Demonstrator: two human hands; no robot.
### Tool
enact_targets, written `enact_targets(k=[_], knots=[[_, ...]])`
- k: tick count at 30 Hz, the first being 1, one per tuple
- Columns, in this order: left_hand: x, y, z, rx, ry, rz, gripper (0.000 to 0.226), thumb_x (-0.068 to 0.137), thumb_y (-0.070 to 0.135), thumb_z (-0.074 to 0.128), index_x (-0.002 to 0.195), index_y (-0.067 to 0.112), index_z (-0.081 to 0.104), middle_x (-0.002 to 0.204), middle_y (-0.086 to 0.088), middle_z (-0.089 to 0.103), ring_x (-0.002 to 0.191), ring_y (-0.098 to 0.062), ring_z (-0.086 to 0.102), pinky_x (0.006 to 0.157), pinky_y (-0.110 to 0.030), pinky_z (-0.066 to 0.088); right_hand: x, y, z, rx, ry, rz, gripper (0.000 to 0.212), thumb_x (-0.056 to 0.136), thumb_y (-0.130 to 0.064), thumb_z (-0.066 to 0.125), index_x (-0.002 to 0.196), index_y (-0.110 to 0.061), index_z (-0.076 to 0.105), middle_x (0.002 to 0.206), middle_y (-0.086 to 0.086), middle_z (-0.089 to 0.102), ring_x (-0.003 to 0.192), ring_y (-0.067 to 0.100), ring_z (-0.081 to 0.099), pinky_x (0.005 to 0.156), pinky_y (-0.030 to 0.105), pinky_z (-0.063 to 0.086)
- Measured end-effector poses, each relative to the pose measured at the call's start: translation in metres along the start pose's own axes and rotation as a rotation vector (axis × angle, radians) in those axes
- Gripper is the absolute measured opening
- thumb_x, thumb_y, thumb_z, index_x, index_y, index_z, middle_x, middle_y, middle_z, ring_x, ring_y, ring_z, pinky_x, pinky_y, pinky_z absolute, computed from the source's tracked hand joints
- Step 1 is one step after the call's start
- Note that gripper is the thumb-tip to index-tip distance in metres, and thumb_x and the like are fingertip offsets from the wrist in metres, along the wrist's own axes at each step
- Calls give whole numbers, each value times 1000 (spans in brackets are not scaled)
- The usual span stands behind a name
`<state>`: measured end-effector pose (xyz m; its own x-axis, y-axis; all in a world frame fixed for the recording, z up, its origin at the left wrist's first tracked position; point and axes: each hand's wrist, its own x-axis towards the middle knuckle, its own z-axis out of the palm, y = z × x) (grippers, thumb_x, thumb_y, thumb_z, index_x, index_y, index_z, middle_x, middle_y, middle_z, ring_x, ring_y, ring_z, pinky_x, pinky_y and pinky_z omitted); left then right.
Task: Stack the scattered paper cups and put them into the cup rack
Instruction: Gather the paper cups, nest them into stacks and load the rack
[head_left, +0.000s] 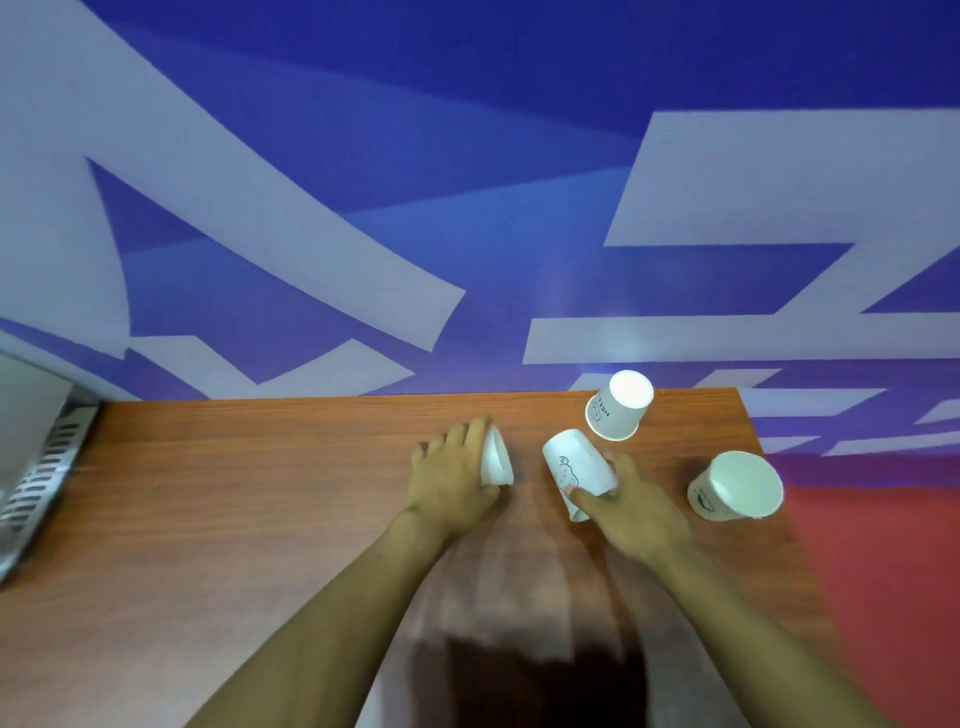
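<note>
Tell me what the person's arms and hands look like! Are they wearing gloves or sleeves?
No gloves and no sleeves that show. The left hand and right hand are both bare, and the forearms are bare all the way down to the picture's bottom edge. I see no watch, ring or bracelet on them, though the picture is a bit blurry.

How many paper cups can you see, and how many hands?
Paper cups: 4, namely one under the left hand, one gripped by the right hand, one upside down at the back, one upright at the right.
Hands: 2, left hand, right hand.
Total: 6
</note>
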<state>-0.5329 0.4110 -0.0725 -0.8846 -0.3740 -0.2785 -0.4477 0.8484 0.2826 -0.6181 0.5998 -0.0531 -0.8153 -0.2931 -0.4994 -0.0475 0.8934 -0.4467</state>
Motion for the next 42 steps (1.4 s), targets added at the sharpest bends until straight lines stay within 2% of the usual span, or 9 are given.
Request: enact_targets(k=[5,10,14,19,23,26,30,36,42], knots=[[-56,-12,-41,-244,131,-8,78,76,29,68,143,24,29,129,-2,39,109,-31,54,86,-38,46,-45,-15,-7,9,36,-121,76,74,-49,68,138,-25,35,134,5,38,116,25,51,95,38,43],[-133,-33,-67,-280,308,-24,73,69,31,74,134,24,41,127,6,46,116,-20,46,90,-31,44,-89,-37,-6,56,93,-277,83,70,-53,72,139,-28,32,143,-1,34,126,22,44,96,36,39],[-180,-51,-72,-291,280,-83,78,71,32,73,139,24,35,132,7,40,119,-20,47,85,-32,47,-120,-49,4,83,128,-341,88,61,-53,78,135,-28,36,139,-3,42,127,22,41,101,37,39],[-210,-67,-84,-373,271,-5,85,75,26,68,146,33,22,133,8,30,111,-18,52,76,-29,47,-159,-60,20,66,191,-395,79,59,-45,83,126,-21,47,125,-1,46,117,22,47,98,33,40],[-231,-89,-86,-366,243,27,78,76,31,68,142,36,28,126,10,29,103,-18,55,72,-28,48,-180,-75,31,62,178,-395,75,64,-41,82,128,-21,50,129,-1,44,120,20,46,101,29,36],[-252,-137,-95,-357,231,37,68,74,36,69,134,34,36,120,10,32,104,-18,54,76,-29,48,-204,-112,61,61,191,-410,72,67,-40,79,130,-22,50,128,-1,46,121,20,46,102,30,37],[-268,-199,-111,-350,264,63,72,68,36,74,132,29,42,122,6,38,114,-17,45,87,-28,45,-230,-163,105,27,192,-435,66,70,-42,75,129,-27,49,126,-3,48,119,20,46,99,35,41],[-288,-270,-112,-365,210,45,79,69,31,75,138,30,36,127,5,36,120,-20,44,93,-29,42,-255,-207,155,2,184,-440,64,73,-41,73,130,-29,48,128,-3,48,121,21,43,100,35,40],[-293,-291,-116,-475,187,7,87,71,24,71,144,37,25,135,6,33,123,-19,44,97,-34,44,-261,-220,176,-2,140,-452,63,74,-45,70,130,-30,47,127,-6,50,120,18,45,99,36,41]])
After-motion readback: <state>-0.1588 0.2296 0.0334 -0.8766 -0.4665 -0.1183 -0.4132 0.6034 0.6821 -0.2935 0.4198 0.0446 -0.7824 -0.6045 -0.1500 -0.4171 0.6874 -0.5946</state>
